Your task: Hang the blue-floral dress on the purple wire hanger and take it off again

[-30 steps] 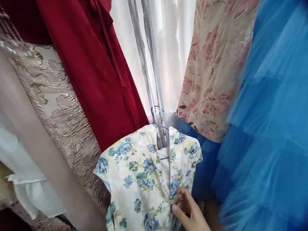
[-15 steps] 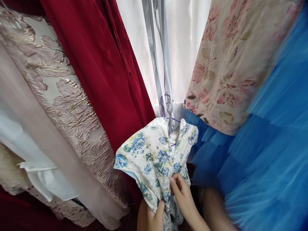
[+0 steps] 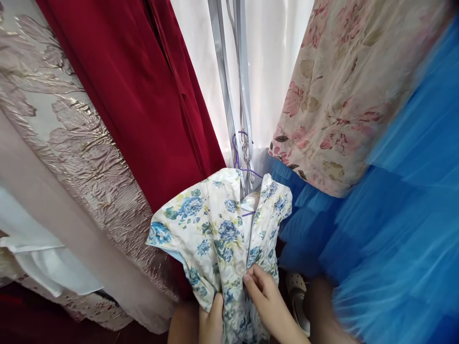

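A white dress (image 3: 201, 224) with blue flowers hangs before me on a purple hanger (image 3: 235, 152), its V-shaped neckline toward the top. My left hand (image 3: 212, 315) grips the cloth low on the left side, thumb on the outside and the other fingers hidden behind the fabric. My right hand (image 3: 261, 291) pinches the front edge below the neckline between thumb and fingers. The lower part of the dress is crumpled and runs out of view at the bottom.
Close on the left hang a dark red garment (image 3: 143, 105) and a pinkish textured one (image 3: 96, 157). White cloth (image 3: 265, 62) with grey ribbons (image 3: 223, 67) is behind. At right are a pink-flowered garment (image 3: 330, 100) and blue tulle (image 3: 387, 229). A light clog (image 3: 298, 301) shows below.
The dress and both hands have shifted left in view, and the dress front is spread wider. Both hands keep their hold. More of the clog shows at lower right.
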A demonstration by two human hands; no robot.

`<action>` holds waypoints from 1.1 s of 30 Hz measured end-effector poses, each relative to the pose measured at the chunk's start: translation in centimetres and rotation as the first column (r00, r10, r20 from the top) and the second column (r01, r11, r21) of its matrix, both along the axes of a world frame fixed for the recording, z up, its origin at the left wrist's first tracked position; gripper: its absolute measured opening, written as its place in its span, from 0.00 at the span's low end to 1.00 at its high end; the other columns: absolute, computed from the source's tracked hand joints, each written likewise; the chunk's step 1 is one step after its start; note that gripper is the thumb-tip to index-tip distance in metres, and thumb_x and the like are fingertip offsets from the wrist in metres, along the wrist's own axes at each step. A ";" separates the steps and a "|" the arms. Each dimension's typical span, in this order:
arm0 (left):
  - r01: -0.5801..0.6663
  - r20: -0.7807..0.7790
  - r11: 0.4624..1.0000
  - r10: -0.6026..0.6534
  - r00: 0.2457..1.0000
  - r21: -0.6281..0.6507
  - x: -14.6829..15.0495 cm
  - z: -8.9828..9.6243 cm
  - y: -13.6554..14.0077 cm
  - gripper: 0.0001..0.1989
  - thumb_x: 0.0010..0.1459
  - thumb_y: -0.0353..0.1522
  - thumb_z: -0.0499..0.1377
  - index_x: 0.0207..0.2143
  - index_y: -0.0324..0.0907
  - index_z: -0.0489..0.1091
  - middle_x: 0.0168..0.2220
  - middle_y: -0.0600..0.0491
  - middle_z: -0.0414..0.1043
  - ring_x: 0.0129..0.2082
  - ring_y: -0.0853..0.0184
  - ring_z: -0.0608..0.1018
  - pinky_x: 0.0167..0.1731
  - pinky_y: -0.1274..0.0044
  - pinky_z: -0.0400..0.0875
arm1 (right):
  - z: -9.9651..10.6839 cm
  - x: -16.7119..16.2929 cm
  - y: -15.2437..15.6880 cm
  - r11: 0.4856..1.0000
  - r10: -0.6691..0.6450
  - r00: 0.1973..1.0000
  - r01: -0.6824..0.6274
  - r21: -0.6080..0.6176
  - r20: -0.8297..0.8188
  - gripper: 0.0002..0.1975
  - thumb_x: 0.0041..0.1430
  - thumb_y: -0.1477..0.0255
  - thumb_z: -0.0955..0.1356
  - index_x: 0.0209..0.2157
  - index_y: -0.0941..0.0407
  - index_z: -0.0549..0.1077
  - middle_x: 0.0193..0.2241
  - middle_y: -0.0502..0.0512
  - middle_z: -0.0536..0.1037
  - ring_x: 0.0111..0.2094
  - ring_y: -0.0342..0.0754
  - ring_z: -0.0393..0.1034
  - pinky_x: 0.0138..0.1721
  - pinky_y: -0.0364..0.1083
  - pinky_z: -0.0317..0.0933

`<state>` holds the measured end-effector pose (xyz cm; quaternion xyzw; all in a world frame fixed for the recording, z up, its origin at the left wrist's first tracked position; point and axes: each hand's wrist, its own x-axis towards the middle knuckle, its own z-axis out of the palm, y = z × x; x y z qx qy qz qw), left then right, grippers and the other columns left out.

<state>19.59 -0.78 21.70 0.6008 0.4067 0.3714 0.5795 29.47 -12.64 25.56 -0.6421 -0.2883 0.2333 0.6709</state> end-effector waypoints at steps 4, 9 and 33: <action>-0.284 0.155 0.933 0.254 0.955 0.220 0.1 0.5 0.5 0.43 0.49 0.39 0.69 0.66 0.45 0.59 0.62 0.42 0.66 0.62 0.49 0.70 0.59 0.62 0.68 | -0.7 0.4 -1.2 1.000 -0.031 0.991 0.031 0.000 -0.131 0.23 0.65 0.51 0.65 0.25 0.53 0.58 0.19 0.42 0.54 0.21 0.41 0.47 0.24 0.42 0.43; 0.074 0.041 0.854 -0.111 0.993 0.516 1.5 0.8 -3.3 0.13 0.55 0.37 0.65 0.43 0.45 0.77 0.44 0.46 0.78 0.47 0.55 0.79 0.51 0.69 0.73 | -0.3 -0.4 -2.5 1.000 -0.018 0.970 0.023 0.018 -0.241 0.24 0.62 0.51 0.67 0.22 0.53 0.59 0.13 0.42 0.60 0.16 0.39 0.49 0.21 0.42 0.43; 0.425 -0.099 0.846 -0.416 0.904 0.321 1.5 -4.6 -5.9 0.20 0.57 0.45 0.61 0.20 0.42 0.64 0.18 0.54 0.63 0.19 0.68 0.67 0.20 0.78 0.60 | 17.4 8.5 4.6 0.924 -0.136 0.991 0.128 0.360 -0.002 0.13 0.58 0.67 0.69 0.23 0.59 0.73 0.14 0.47 0.72 0.13 0.36 0.49 0.15 0.39 0.42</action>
